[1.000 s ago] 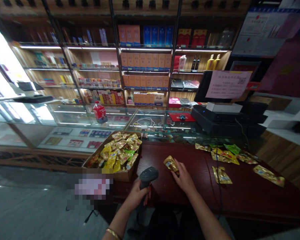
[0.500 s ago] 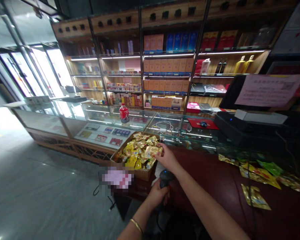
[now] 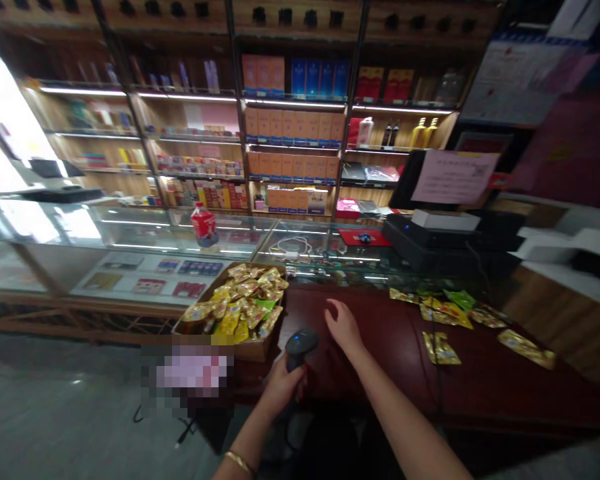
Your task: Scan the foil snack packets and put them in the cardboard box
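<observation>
My left hand (image 3: 283,387) is wrapped round the handle of a dark barcode scanner (image 3: 301,341), held above the front of the dark red table (image 3: 380,387). My right hand (image 3: 344,328) holds nothing and hovers over the middle of the table, its fingers curved and apart. Left of the hands stands a cardboard box (image 3: 256,351) heaped with gold and yellow snack packets (image 3: 253,300). To the right lie several loose packets, among them a gold packet (image 3: 441,348), a green packet (image 3: 459,299) and another gold packet (image 3: 526,348).
Behind the table runs a glass display counter (image 3: 135,227) with a red-labelled bottle (image 3: 203,225) on top. A red mouse pad (image 3: 363,237) and a black checkout machine (image 3: 430,230) stand at the back right. A black cable (image 3: 435,373) hangs across the right side.
My right hand has let go of a gold packet at the box and moved right, over the table. My view has turned to the right. The scanner stays in my left hand.
</observation>
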{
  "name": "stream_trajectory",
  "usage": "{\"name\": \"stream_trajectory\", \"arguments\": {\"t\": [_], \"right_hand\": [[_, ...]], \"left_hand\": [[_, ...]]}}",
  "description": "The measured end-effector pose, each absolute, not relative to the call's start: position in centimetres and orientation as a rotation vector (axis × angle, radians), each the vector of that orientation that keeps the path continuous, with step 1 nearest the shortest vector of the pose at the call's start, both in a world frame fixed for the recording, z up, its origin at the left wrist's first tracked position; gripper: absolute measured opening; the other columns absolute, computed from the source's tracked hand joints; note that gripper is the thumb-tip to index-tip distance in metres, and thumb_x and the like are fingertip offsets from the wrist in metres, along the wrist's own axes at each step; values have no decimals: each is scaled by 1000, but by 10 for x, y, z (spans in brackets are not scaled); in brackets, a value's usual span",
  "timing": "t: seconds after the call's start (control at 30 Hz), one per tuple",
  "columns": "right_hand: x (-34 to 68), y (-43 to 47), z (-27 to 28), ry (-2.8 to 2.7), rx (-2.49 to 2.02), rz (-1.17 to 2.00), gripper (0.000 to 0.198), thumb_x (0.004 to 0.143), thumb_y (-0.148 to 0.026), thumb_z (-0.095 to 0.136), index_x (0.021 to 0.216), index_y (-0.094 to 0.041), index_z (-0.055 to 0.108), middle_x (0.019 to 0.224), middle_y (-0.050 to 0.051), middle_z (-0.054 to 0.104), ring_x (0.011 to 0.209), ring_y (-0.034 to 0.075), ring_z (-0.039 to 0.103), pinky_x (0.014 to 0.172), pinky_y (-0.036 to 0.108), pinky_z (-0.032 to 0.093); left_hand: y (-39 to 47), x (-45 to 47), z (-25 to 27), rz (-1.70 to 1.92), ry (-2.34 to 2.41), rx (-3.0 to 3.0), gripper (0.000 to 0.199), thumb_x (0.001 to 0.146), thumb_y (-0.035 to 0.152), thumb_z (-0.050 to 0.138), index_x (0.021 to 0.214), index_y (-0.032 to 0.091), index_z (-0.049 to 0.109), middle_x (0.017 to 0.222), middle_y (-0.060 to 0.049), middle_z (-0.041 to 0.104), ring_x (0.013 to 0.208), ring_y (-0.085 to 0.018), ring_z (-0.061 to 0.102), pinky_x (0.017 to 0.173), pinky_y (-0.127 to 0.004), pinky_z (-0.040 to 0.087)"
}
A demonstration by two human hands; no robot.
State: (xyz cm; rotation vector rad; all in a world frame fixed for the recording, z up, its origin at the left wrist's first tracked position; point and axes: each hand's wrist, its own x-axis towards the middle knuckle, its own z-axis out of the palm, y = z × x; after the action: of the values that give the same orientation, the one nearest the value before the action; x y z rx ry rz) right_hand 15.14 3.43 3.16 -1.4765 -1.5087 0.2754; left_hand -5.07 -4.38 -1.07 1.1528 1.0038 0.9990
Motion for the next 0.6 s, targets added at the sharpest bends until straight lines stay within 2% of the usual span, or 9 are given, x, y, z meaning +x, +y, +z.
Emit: {"name": "stream_trajectory", "arguments": {"t": [0.1,0.17,0.23,0.3,0.37,0.47,0.53,0.6], "right_hand": [[251,-1,-3,-1283,-1907,-29,57,92,-31,45,138,-2,59,144,27,58,143,37,47,119,53,35],[302,-22,-17,-1126,-2176,-114,65,91,-31,45,143,7,51,150,34,49,149,43,37,120,57,29],[339,-40,-25,-1020,-2349,-176,70,91,-32,45,146,12,45,152,40,42,149,47,34,118,60,28],[364,-52,-30,-937,-2444,-249,70,91,-32,45,147,11,43,153,42,38,146,51,36,114,66,30],[377,-61,-32,-868,-2487,-247,69,91,-32,46,146,8,45,146,43,45,139,52,44,107,68,36],[373,-62,-28,-964,-2378,-111,68,86,-30,52,146,2,47,129,37,63,122,46,61,98,59,46],[352,-51,-24,-1059,-2142,21,75,81,-33,61,149,-6,45,124,28,69,114,40,67,95,51,50],[319,-34,-20,-1003,-1858,245,80,71,-41,71,144,-14,52,117,18,74,105,35,71,92,45,54]], "left_hand": [[-41,-52,-10,998,991,1178,32,74,43,70,87,20,52,54,5,63,32,-11,50,32,-20,37],[-42,-52,-10,988,982,1184,31,74,43,70,85,20,52,55,4,64,33,-11,51,33,-20,37],[-43,-51,-9,983,987,1181,31,73,43,71,84,20,53,54,4,64,33,-11,52,33,-20,37],[-44,-51,-8,989,1000,1183,31,73,42,71,83,20,53,54,4,63,33,-11,51,33,-19,36],[-44,-51,-7,993,1009,1191,30,73,42,71,81,20,52,53,4,63,33,-11,51,33,-19,36],[-44,-51,-5,983,1010,1192,31,73,43,71,83,20,52,54,4,63,33,-11,51,33,-19,37],[-44,-52,-4,964,997,1188,32,72,42,72,87,20,53,54,4,63,33,-11,51,33,-19,38],[-45,-53,-3,931,980,1188,34,72,41,71,92,19,54,56,4,64,34,-11,51,33,-19,38]]}}
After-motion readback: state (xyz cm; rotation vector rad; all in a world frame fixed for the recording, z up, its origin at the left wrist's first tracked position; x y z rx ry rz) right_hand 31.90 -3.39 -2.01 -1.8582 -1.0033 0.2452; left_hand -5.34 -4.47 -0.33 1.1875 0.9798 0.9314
